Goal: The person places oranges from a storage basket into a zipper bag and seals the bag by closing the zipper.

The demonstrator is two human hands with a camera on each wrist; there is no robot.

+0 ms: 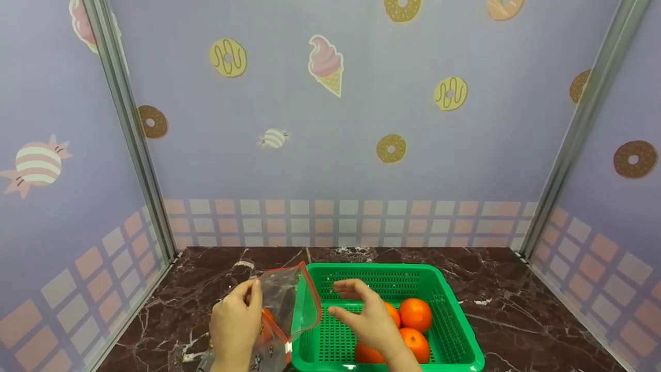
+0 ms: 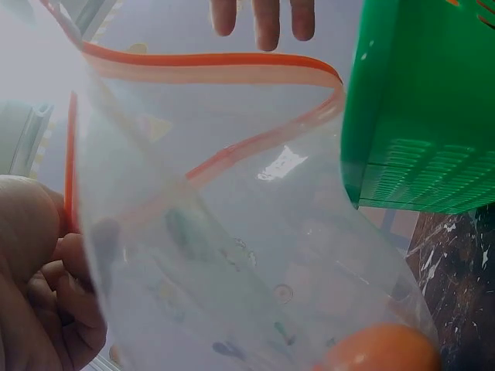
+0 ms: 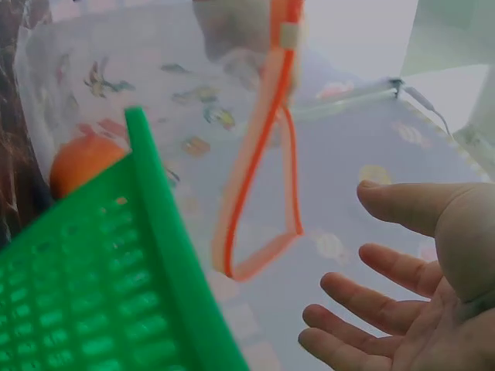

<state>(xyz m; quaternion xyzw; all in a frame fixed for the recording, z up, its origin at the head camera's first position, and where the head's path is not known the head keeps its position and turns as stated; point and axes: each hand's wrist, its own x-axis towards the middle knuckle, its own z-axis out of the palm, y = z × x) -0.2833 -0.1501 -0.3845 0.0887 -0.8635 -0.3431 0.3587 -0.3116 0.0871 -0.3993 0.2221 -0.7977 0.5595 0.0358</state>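
Note:
My left hand pinches the rim of a clear zip bag with an orange-red seal strip. The bag's mouth gapes toward the right, overlapping the left side of the green basket in the head view. An orange lies low inside the bag. Over the basket, my right hand has its fingers spread and the thumb apart, with nothing in its grasp. Several oranges sit in the right part of the basket, some partly hidden behind that hand. In the right wrist view the palm faces the bag's mouth.
The basket stands on a dark red marbled tabletop. Panels with printed sweets close in the back and both sides, and the back wall meets metal posts at the corners.

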